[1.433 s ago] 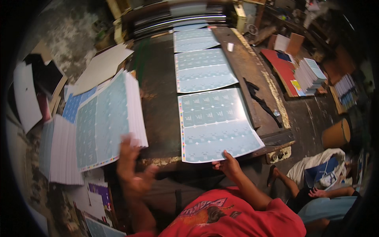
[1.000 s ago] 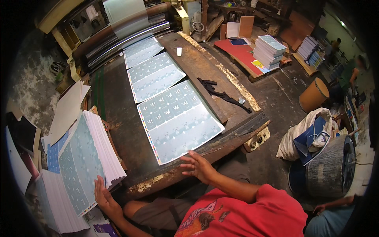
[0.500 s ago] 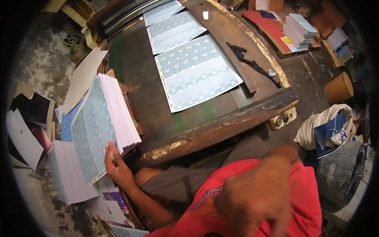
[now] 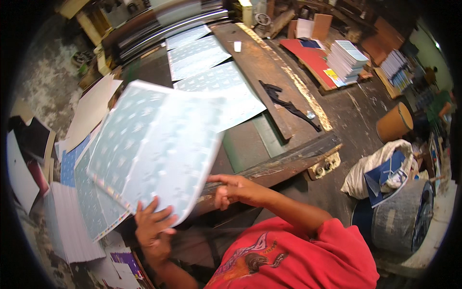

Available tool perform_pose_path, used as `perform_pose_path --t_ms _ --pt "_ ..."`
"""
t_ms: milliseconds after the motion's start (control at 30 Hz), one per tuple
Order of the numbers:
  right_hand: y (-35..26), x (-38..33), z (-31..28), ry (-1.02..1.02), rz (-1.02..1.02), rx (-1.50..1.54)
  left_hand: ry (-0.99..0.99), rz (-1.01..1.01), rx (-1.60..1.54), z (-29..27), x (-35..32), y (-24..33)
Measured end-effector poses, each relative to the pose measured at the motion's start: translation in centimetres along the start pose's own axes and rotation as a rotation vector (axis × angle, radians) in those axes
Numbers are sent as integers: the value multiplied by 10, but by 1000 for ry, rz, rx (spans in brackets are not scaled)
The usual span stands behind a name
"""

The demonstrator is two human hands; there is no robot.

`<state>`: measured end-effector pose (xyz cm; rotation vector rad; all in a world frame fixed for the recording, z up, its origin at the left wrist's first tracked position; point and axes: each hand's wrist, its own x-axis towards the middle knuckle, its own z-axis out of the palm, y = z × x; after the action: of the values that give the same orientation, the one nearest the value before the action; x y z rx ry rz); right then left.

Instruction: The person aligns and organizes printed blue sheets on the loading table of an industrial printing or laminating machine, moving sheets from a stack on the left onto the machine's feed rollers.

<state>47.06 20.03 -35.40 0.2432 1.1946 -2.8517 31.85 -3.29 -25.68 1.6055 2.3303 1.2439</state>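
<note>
A large pale blue-green printed sheet (image 4: 168, 144) is raised at a tilt over the left part of the press table, its edges smeared by motion. My left hand (image 4: 155, 231) is at its lower edge, fingers spread across the corner. By the sheet's right edge is my right hand (image 4: 233, 189), index finger stretched toward it and the others loosely curled; whether it touches the paper I cannot tell. Beneath the raised sheet, a similar printed sheet (image 4: 98, 202) slants over a paper stack (image 4: 72, 224). Further printed sheets (image 4: 199, 55) lie in a row on the table.
The worn table (image 4: 269, 168) has metal rollers (image 4: 168, 29) at its far end. A black strap-like thing (image 4: 288, 103) and a small white cup (image 4: 237, 46) lie on its right side. Beyond stand stacked sheets (image 4: 346, 62), a brown drum (image 4: 394, 122), a white sack (image 4: 353, 176) and a roller drum (image 4: 399, 216).
The printed sheet has come up off the left stack and swung right over the table. My right hand has moved from close to the camera to the sheet's right edge. The view has shifted.
</note>
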Motion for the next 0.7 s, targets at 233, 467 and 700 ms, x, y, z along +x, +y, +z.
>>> perform_pose_path --t_ms 233,467,700 --pt "58 -3 -52 313 69 278 -7 71 344 6 -5 -12" --pt "132 -49 -90 530 163 97 288 -236 497 -20 -7 -60" --pt "114 -36 -82 546 146 166 372 -270 465 -17 -14 -69"
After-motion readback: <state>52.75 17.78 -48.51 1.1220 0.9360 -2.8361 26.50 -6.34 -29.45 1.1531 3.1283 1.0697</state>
